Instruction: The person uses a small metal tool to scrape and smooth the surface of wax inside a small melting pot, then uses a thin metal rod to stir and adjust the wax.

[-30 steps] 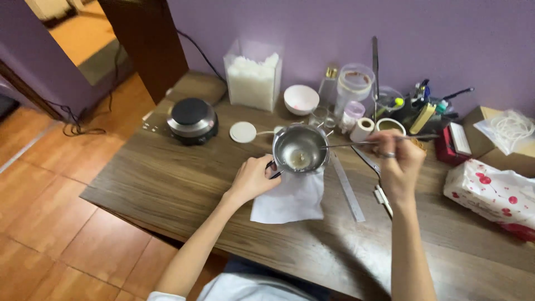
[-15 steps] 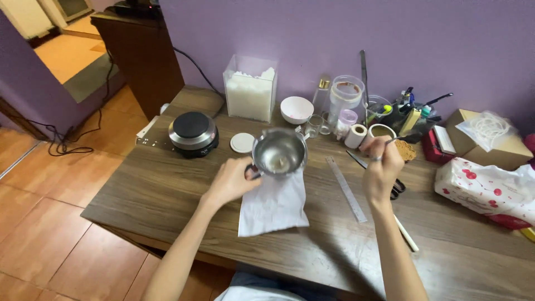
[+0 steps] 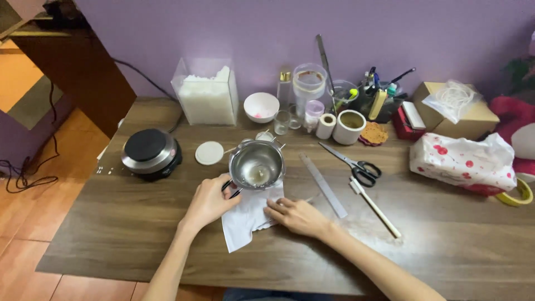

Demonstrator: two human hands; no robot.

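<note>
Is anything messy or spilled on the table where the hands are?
A pale powdery smear dusts the wood beside the white stick. The white paper towel under the metal pot lies crumpled and crooked; the right hand presses on it while the left hand grips the pot's handle.

The left hand (image 3: 209,202) covers most of the handle of the steel pot (image 3: 257,165), so the grip itself cannot be made out. The right hand (image 3: 298,216) hides part of the white cloth (image 3: 245,220). At the right edge of the frame, the tape roll (image 3: 515,192) and a red object (image 3: 515,114) are cut off. The tools in the cup (image 3: 374,95) are too small to tell apart.
</note>
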